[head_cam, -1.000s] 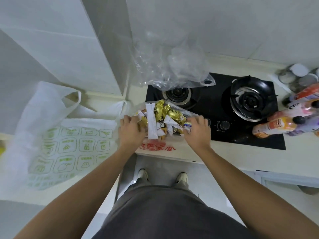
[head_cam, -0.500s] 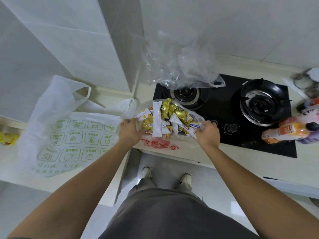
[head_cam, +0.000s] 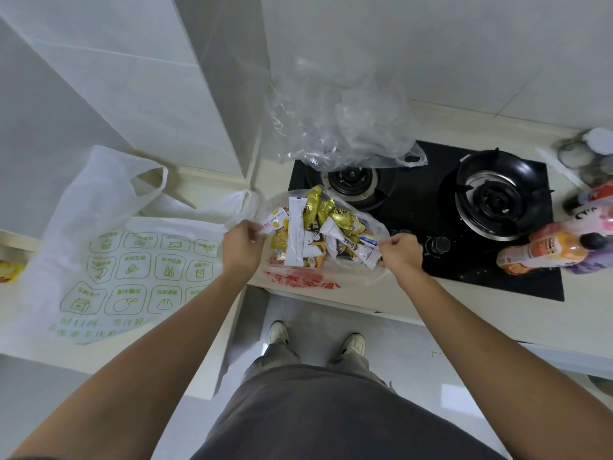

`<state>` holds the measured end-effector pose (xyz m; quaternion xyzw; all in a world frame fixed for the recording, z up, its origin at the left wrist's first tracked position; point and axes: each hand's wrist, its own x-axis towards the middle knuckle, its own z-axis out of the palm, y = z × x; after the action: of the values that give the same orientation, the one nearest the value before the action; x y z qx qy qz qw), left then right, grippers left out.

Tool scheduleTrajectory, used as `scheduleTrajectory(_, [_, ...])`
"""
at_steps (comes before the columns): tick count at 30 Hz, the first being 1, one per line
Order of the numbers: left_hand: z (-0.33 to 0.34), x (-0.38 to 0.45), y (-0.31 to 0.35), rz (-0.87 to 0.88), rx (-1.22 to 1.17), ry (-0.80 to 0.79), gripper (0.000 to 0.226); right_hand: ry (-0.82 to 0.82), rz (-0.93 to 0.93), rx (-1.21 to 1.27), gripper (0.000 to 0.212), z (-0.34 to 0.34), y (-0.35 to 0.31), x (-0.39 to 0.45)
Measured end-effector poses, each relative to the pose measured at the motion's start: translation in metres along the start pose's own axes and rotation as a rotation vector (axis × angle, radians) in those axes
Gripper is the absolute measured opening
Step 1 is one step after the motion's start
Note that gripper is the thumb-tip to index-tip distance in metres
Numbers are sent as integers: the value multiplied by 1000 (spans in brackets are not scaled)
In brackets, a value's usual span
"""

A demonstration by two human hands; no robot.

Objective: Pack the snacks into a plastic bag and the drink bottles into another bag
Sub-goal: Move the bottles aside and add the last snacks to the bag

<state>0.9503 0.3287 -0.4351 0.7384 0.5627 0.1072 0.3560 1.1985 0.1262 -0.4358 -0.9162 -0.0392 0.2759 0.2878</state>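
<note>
A clear plastic bag with red print (head_cam: 300, 280) lies on the counter edge, full of gold and white snack packets (head_cam: 311, 227). My left hand (head_cam: 242, 247) pinches the bag's left rim. My right hand (head_cam: 401, 252) pinches its right rim, so the mouth is spread between them. A white bag with green print (head_cam: 132, 260) lies flat to the left. Several drink bottles (head_cam: 544, 252), orange and purple among them, lie at the right by the stove.
A black two-burner gas stove (head_cam: 428, 220) sits behind the snack bag. A crumpled clear plastic bag (head_cam: 341, 127) rests against the tiled wall over the left burner. Jars (head_cam: 590, 154) stand at the far right. A yellow item (head_cam: 10, 270) shows at the left edge.
Both hands have moved apart along the snack bag's rim, spreading its mouth wider. The view has shifted slightly right and down.
</note>
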Motion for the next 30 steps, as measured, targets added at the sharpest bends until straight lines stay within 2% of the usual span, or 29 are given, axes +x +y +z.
scheduleTrajectory(2, [-2, -2, 5, 45, -9, -12, 27, -1, -100, -65, 18, -3, -4, -2])
scheduleTrajectory(4, [-2, -7, 12, 60, -25, -39, 46, -42, -225, -88, 23, -8, -9, -8])
scheduleTrajectory(6, [-1, -10, 18, -4, -86, -82, 68, -71, -301, -92, 22, -8, -10, -14])
scheduleTrajectory(7, [0, -10, 18, -47, -91, -112, 71, -67, -304, -109, 20, -8, -11, -17])
scheduleTrajectory(9, [1, -8, 14, -115, -30, -173, 53, -51, -255, -116, 24, -7, -11, -20])
scheduleTrajectory(12, [-2, -7, 11, -136, 36, -148, 17, -58, -109, -73, 32, -8, -8, -19])
scheduleTrajectory(15, [-7, -8, 14, -98, 67, -106, 27, -124, 26, -4, 28, -13, -4, -16])
scheduleTrajectory(17, [-11, -9, 17, -54, 31, -64, 31, -146, 36, 82, 29, -16, -7, -19])
scheduleTrajectory(20, [-18, -12, 27, 30, -101, 2, 30, -156, -69, 220, 35, -22, -21, -27])
scheduleTrajectory(25, [-32, -12, 50, 98, -226, 62, 29, -201, -173, 443, 31, -33, -56, -41])
scheduleTrajectory(30, [-51, -5, 74, 176, -350, 84, 29, -209, -305, 541, 36, -52, -96, -54])
